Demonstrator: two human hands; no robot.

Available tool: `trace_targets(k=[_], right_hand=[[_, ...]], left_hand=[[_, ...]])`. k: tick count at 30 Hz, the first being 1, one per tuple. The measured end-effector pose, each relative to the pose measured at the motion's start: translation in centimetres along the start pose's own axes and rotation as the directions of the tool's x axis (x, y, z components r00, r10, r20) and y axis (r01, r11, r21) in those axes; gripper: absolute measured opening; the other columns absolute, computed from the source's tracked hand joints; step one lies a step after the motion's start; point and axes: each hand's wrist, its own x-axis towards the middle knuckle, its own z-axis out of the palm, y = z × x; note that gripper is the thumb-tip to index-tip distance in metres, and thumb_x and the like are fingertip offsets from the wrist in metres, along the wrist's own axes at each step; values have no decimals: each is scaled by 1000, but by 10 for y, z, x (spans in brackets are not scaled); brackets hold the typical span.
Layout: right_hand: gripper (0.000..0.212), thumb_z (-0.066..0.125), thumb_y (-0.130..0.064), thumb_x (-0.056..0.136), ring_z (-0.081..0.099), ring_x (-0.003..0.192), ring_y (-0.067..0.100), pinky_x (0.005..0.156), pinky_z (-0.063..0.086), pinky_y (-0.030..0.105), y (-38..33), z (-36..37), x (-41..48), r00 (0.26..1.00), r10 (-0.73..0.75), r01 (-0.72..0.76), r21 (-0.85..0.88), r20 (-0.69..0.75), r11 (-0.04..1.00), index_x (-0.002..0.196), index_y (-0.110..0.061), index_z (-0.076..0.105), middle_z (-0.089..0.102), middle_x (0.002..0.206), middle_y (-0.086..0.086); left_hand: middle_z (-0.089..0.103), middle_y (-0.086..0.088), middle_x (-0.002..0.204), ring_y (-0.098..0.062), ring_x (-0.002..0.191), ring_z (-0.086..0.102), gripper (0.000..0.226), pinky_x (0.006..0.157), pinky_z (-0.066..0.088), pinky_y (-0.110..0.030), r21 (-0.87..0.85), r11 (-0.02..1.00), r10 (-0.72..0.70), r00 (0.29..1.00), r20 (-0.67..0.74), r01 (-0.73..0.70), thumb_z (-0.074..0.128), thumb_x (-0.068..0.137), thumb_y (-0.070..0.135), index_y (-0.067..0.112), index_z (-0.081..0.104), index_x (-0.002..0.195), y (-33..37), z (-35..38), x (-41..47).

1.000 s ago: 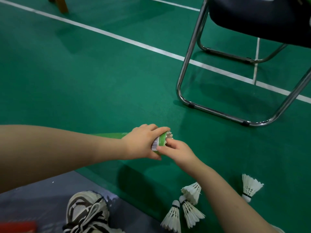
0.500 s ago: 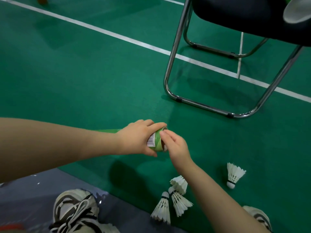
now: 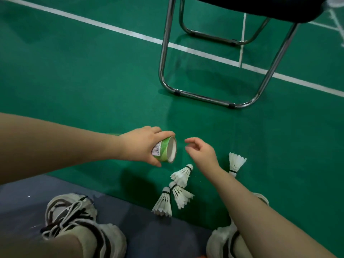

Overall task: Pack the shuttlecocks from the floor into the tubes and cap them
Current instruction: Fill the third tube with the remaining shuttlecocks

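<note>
My left hand [image 3: 141, 144] grips a green shuttlecock tube [image 3: 165, 150] near its open mouth, which points right and shows a pale inside. My right hand [image 3: 202, 152] hovers just right of the mouth, fingers loosely apart and empty. Several white feather shuttlecocks lie on the green floor below it: one [image 3: 181, 174] under the hand, two [image 3: 181, 196] [image 3: 163, 203] nearer me, and one [image 3: 235, 162] to the right, partly behind my forearm. The tube's far end is hidden behind my left hand and arm.
A chrome-legged chair [image 3: 214, 98] with a dark seat stands ahead on the right. White court lines [image 3: 119, 30] cross the floor. My two sneakers [image 3: 78, 224] [image 3: 227, 241] rest on a grey strip [image 3: 158, 233] at the near edge.
My right hand has drawn back from the tube's mouth and opened. The shuttlecock seen at the mouth a second ago is out of sight. The view tilted down.
</note>
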Motion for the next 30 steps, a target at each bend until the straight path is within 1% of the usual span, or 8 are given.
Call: trace_targets(k=[3,5,11,16,20,22,24,30], right_hand=[[45,58,-22,83,44,123,16,104,36,36,28,0,-8,993,48,0,-390,112,921,127,-28,52,53,130,-3],[57,58,-26,83,32,133,19,107,29,39,40,-8,-11,1000,-10,-10,-588,-29,809,137,-28,41,41,143,-3],[84,62,-54,80,12,143,26,113,18,50,63,-59,6,961,132,-270,-708,-244,653,147,-31,17,15,157,-1],[106,67,-70,65,10,143,37,111,18,56,71,-79,22,913,283,-408,-641,-294,650,148,-34,10,3,159,0],[104,64,-70,68,31,133,43,104,33,54,79,-90,33,851,379,-524,-543,-365,656,148,-32,9,2,158,8],[100,65,-62,74,45,120,40,79,48,42,84,-98,36,826,432,-561,-449,-362,696,149,-30,7,2,157,11],[96,65,-52,80,51,105,38,58,40,31,86,-105,38,812,469,-580,-385,-348,718,149,-24,5,6,155,15],[92,69,-40,81,50,112,39,74,38,36,96,-111,46,799,483,-591,-322,-358,739,146,-12,10,38,137,25]], left_hand=[[44,-1,125,-22,112,43,100,96,38,-35,29,1000,2,998,65,-4,71,68,56,29,13,146,9,12,1],[44,-1,127,-21,112,42,99,96,39,-35,42,999,14,996,86,-17,69,69,56,30,12,146,15,20,2],[44,-1,127,-23,110,43,99,93,42,-39,53,999,-12,997,79,7,68,70,57,32,10,146,25,33,15],[45,-2,126,-26,111,43,100,92,43,-41,51,997,-68,997,45,66,70,68,57,32,12,145,24,35,32],[45,-3,125,-26,111,44,99,92,43,-43,42,996,-85,996,27,84,70,67,57,32,14,145,25,36,42],[45,-3,124,-26,110,44,98,91,43,-42,45,995,-89,996,29,88,70,68,57,32,14,145,25,37,45],[46,-3,124,-26,110,44,98,90,43,-42,50,995,-93,995,28,91,69,68,58,33,14,145,25,38,47],[46,-1,122,-26,110,44,98,90,43,-42,53,993,-105,994,20,104,68,67,59,34,14,144,26,40,49]])
